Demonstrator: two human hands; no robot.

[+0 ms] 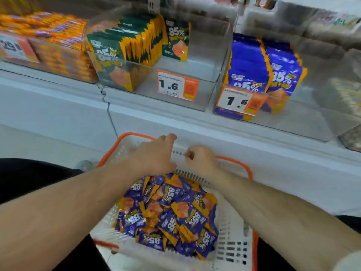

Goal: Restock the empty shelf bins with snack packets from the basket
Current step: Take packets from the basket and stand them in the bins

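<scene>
Bright, even light is washing over everything; edges are bowing wide-angle, motion blur is smearing the shelf corners, glare is hitting clear bins.
</scene>
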